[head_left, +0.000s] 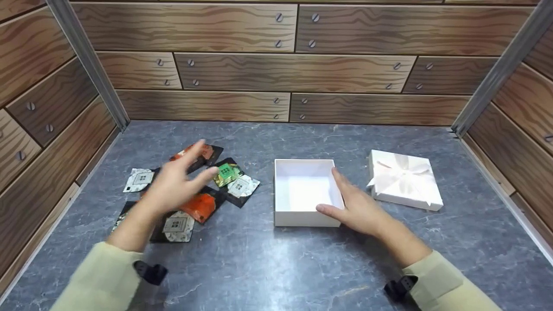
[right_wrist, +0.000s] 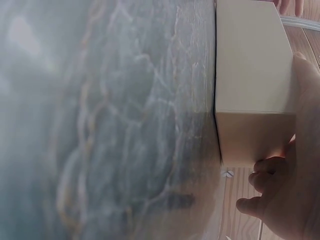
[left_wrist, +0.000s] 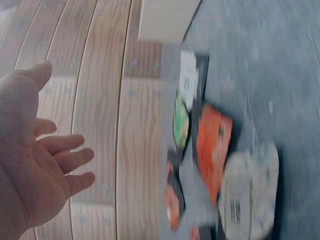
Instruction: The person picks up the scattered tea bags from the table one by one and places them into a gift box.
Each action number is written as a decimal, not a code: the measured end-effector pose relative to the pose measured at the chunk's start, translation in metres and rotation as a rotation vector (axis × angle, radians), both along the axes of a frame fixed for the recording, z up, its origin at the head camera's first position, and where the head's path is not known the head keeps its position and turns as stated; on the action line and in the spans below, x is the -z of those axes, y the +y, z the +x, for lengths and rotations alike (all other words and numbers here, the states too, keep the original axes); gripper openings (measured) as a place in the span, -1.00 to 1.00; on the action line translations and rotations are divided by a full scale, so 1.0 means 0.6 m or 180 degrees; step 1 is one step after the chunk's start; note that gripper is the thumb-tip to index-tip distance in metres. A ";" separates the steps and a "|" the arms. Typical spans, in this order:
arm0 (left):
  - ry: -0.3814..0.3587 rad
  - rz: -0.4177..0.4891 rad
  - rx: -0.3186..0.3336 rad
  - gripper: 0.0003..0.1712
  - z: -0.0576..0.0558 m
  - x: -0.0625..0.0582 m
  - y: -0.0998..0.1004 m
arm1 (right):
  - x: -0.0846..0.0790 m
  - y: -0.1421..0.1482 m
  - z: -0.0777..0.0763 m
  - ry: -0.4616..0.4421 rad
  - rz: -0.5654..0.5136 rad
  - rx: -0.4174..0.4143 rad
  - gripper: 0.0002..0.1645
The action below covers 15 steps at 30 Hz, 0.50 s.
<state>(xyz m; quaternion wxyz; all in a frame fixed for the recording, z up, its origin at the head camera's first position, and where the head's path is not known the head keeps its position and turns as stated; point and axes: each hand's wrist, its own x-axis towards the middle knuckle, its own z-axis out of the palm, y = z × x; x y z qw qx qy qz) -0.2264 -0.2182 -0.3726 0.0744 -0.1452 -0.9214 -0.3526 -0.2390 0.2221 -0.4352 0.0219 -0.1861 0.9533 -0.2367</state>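
An open-topped white box (head_left: 307, 219) stands on the marbled tabletop with nothing inside. My right hand (head_left: 360, 209) holds its near right corner, the thumb over the front rim and the fingers along the right wall. In the right wrist view, the hand (right_wrist: 287, 192) lies against the box (right_wrist: 255, 60), some fingers bent at its side. My left hand (head_left: 175, 188), slightly blurred, hovers over flat sachets, its fingers extended and holding nothing. Among them are an orange sachet (head_left: 202, 206), a green sachet (head_left: 226, 173) and a white-and-black sachet (head_left: 178, 226); the hand and forearm partly hide others.
A white lid (head_left: 404, 179) with a ribbon bow lies right of the box. Another white-labelled sachet (head_left: 140, 179) lies at the far left of the pile. Wood-patterned panels (head_left: 242, 73) enclose the back and both sides of the tabletop (head_left: 242, 268).
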 end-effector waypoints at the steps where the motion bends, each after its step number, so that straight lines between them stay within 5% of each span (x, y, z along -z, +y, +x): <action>1: 0.0015 0.0079 -0.0029 0.01 0.001 0.001 -0.013 | 0.001 0.001 0.000 0.0007 -0.0004 -0.0002 0.38; 8: 0.0024 0.0399 -0.0252 -0.06 0.015 0.010 -0.103 | 0.001 -0.001 0.000 0.0001 -0.0033 0.0006 0.38; 15: -0.0234 0.0513 -0.0421 -0.12 0.031 0.038 -0.188 | 0.002 0.000 0.001 0.0013 -0.0069 0.0000 0.37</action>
